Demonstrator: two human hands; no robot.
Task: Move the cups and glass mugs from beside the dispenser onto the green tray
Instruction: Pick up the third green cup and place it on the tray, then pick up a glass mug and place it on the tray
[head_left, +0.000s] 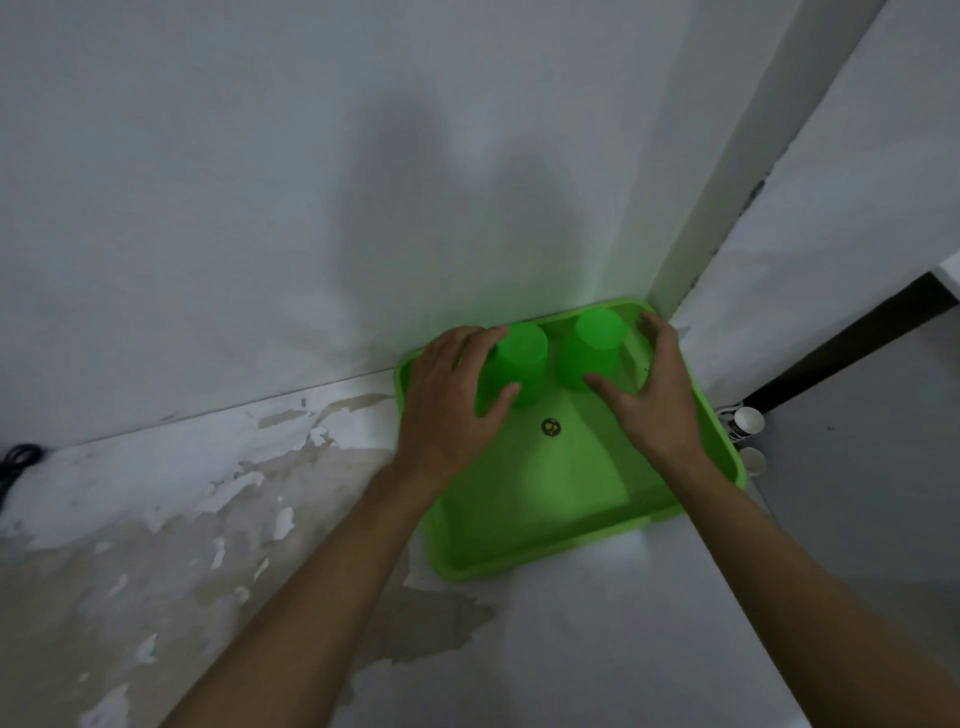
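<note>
- Head view: the green tray (545, 519) lies on a white surface (597, 623) with peeling paint, its far edge against the wall (260, 208) and its far right corner tucked into the corner of the room
- Two green cups stand upside down at the far end of the tray, side by side with a narrow gap between them — the left cup (522, 358) and the right cup (595, 345)
- The left hand (447, 410) sits at the left cup's left side, the right hand (652, 395) at the right cup's right side; both cups lie between the two hands
- Hard to make out: the cups and tray share nearly the same green and the picture is dim and soft, so the cups' lower rims blur into the tray floor; the left hand covers the tray's left wall
- A small dark round mark (550, 427) sits on the tray floor between the hands, its detail unreadable
- Two pale paper cups (748, 420) show past the tray's right edge, lower down
- Left hand: fingers spread, thumb tip touching the left cup's near side, fingertips at its far side — a loose wrap, not a tight clench
- Right hand: fingers spread wide, thumb reaching to the right cup's near side; whether the fingers touch the cup I cannot tell
</note>
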